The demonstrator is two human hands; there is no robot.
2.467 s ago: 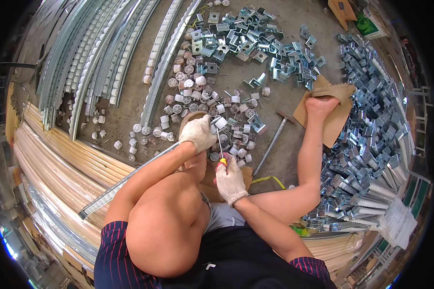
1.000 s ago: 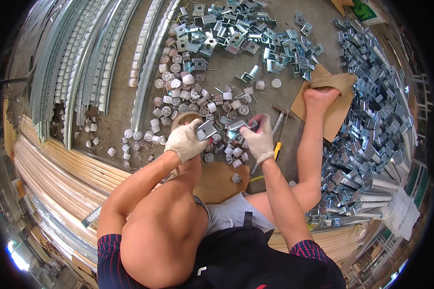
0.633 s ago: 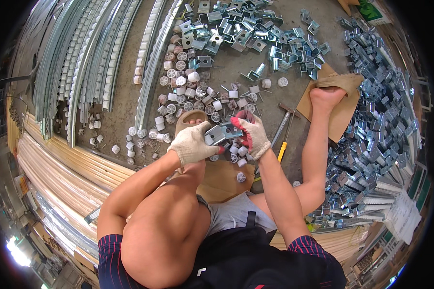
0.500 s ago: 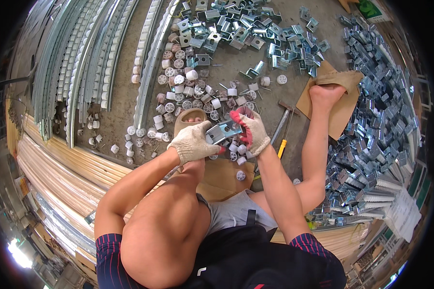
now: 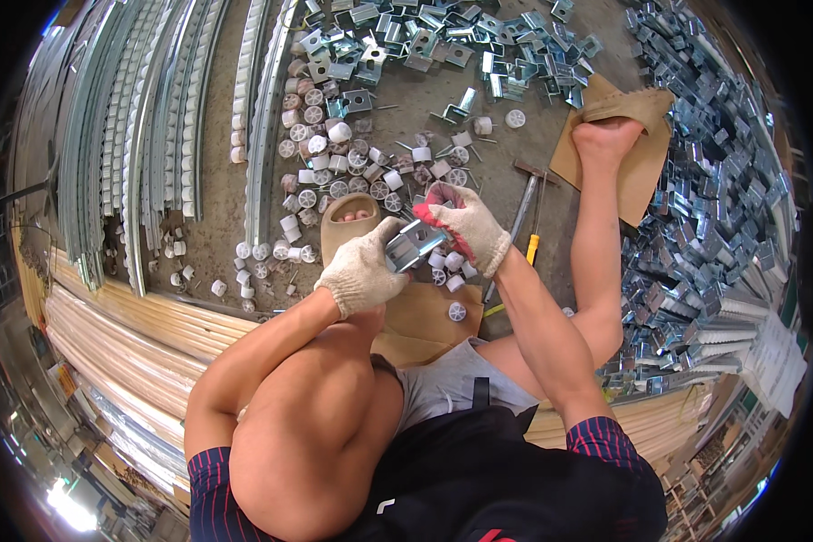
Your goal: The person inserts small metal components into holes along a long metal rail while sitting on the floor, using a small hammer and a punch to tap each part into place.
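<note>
A shiny metal bracket [image 5: 415, 244] with a hole in it is held tilted between my two gloved hands, above the floor. My left hand [image 5: 363, 271] grips its near-left end, thumb and fingers closed around the metal. At the far-right end my right hand [image 5: 471, 228], in a glove with red fingertips, is closed on the bracket. Its fingers partly cover that end, so anything small pinched there is hidden. Loose white plastic rollers [image 5: 339, 164] lie just beyond the hands, and a few more [image 5: 452, 262] are beneath them. Thin pins lie scattered among the rollers.
Loose brackets [image 5: 425, 47] are heaped at the far side. A large pile of brackets [image 5: 673, 239] fills the right. Roller-lined metal rails [image 5: 144, 117] lie on the left. A hammer [image 5: 526, 203] and a yellow-handled tool [image 5: 532, 248] rest right of my right hand. Cardboard [image 5: 429, 325] lies under me.
The bracket is tipped more steeply, its far end raised. My right hand has turned and its fingers have shifted over that end. The whole view has swung slightly.
</note>
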